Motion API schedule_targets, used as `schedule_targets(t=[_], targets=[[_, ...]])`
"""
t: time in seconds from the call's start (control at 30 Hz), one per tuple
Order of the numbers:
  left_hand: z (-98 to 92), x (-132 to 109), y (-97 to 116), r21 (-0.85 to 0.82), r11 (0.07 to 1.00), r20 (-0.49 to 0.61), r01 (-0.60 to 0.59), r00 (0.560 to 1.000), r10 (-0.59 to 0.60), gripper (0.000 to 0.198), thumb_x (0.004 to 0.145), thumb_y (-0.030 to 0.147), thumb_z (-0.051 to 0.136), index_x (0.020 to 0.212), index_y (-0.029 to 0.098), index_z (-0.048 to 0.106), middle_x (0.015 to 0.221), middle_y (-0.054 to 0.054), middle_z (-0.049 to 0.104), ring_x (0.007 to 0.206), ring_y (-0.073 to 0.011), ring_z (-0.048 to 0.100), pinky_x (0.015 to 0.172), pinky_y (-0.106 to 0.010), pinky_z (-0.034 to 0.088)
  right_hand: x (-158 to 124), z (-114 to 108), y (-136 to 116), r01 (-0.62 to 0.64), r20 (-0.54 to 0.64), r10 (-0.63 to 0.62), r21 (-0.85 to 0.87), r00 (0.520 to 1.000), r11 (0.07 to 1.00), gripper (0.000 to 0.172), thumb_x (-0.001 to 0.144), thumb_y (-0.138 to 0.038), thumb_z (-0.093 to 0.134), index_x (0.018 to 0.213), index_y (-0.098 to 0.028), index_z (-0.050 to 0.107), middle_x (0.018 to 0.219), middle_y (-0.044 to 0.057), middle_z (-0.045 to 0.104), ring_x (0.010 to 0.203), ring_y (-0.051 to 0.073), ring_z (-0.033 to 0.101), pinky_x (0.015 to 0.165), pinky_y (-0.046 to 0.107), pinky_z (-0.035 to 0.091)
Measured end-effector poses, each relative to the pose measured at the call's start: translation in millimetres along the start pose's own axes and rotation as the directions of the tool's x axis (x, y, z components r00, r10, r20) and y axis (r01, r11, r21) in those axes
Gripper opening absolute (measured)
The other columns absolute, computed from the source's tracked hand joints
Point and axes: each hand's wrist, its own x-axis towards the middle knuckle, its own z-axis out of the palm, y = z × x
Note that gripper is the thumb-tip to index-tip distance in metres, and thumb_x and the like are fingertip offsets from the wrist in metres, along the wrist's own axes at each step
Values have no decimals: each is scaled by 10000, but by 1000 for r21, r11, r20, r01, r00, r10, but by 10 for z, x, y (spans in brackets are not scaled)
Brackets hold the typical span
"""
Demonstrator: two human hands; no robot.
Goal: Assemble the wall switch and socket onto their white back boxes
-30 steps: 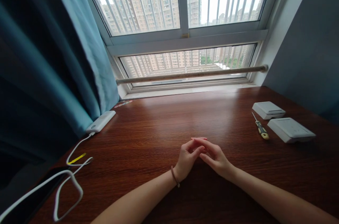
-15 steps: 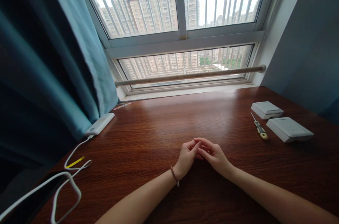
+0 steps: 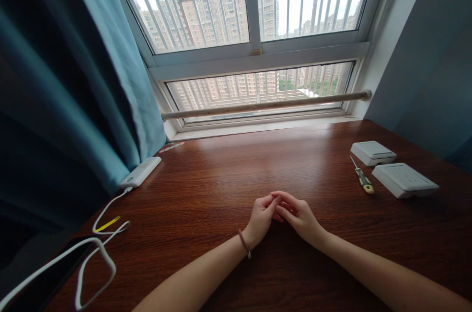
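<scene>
My left hand, with a thin brown band on the wrist, rests on the dark red-brown wooden table. Its fingers meet and overlap those of my right hand near the middle. Both hands are closed, fingers curled together, and no object shows between them. To the right lies a screwdriver with a yellow and grey handle, its tip pointing away from me. Beside it sit two white boxes, a smaller one behind and a larger one in front.
At the left, a white power bank lies by the blue curtain. A white cable with a yellow tie runs from it to the near left. A metal rail crosses the window behind the table.
</scene>
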Motion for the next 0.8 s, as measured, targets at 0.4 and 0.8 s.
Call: schedule_targets(t=[0.4,0.8], targets=[[16,-9,29,30,999,-4,12,1000,-12,358,814,422,532,911,106,669,762,-69,699,646,-162,647,539,-233,514,3,8,-15,-7,-7,7,-18,1000,1000,322,853,-243,538,1172,-217,515,976,34,652,880,176,638,756,279,519],[7,-2,-7,-29,999,-152,15,988,-19,476,806,345,545,1223,171,395,1168,-146,544,756,-175,659,625,-296,543,191,-486,-185,78,-60,-175,-724,983,685,264,867,-235,469,1111,-184,557,1059,84,634,903,197,619,788,330,517]])
